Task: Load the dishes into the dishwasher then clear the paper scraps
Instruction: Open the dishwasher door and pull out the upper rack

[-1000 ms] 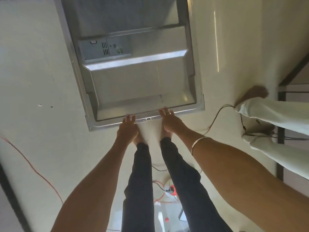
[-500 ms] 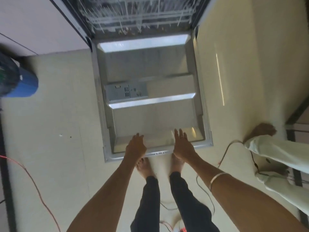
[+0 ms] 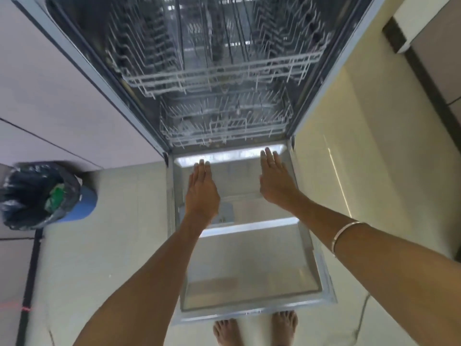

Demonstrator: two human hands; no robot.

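Pale floor tiles [image 3: 112, 258] underfoot, grey cabinet fronts [image 3: 50, 96] along the left, camera looking straight down over one dishwasher [image 3: 324, 103] standing wide open. One door [image 3: 249, 265] dropped flat, steel inner face up, detergent compartment [image 3: 225, 213] partly hidden behind the left wrist. Two wire racks inside and both pushed in: upper rack [image 3: 219, 73] and lower rack [image 3: 224, 126], neither showing any dish that can be made out, tines blurred. No dishes and no paper scraps anywhere in view.

Two hands out over the door, well apart, palms down. Left hand [image 3: 202, 191] flat with fingers straight and together, tips near the hinge end of the door. Right hand [image 3: 275, 178] likewise flat, fingers extended, reaching just short of the lower rack's front edge. Nothing held in either; whether they touch the door cannot be told. One thin metal bangle [image 3: 345, 236] on the right forearm.

Two bare feet [image 3: 228, 332] on the tiles just beyond the door's free edge. One blue bin [image 3: 82, 206] at far left, lined with one black bag [image 3: 27, 196], something green [image 3: 56, 198] inside. One dark cable [image 3: 31, 270] running along the floor near it, one pale cable [image 3: 363, 318] at lower right. No brand, label or writing readable anywhere.
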